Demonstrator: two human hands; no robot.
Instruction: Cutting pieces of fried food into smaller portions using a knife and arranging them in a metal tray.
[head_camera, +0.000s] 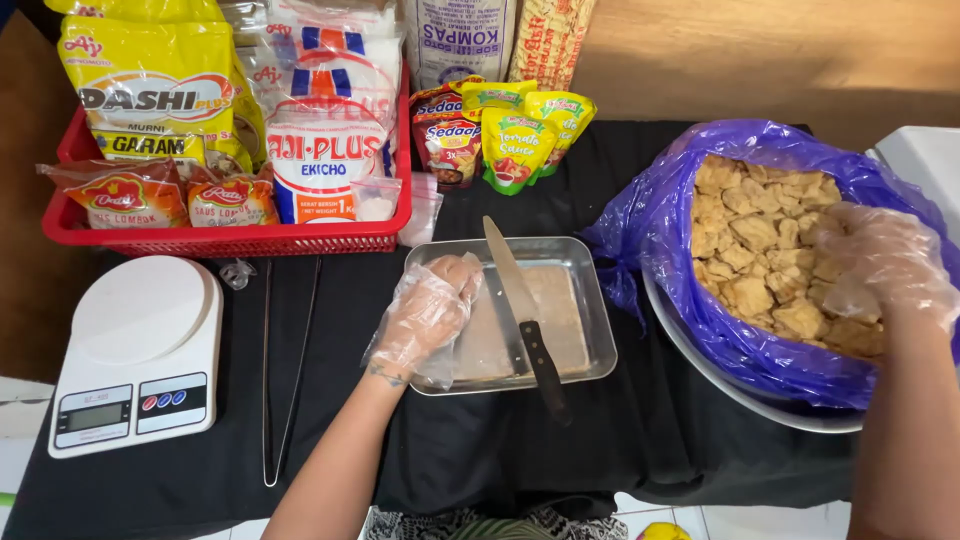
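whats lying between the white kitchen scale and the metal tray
In the head view, long metal tongs lie on the black cloth between the scale and the tray; the gloved left hand rests on the tray's near-left edge.

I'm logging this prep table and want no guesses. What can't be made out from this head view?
- Right hand: its fingertips are buried among fried tofu pieces in the purple bag.
- Metal tray: its grey contents are partly covered by the knife and left hand.
- Bowl: mostly under the bag.
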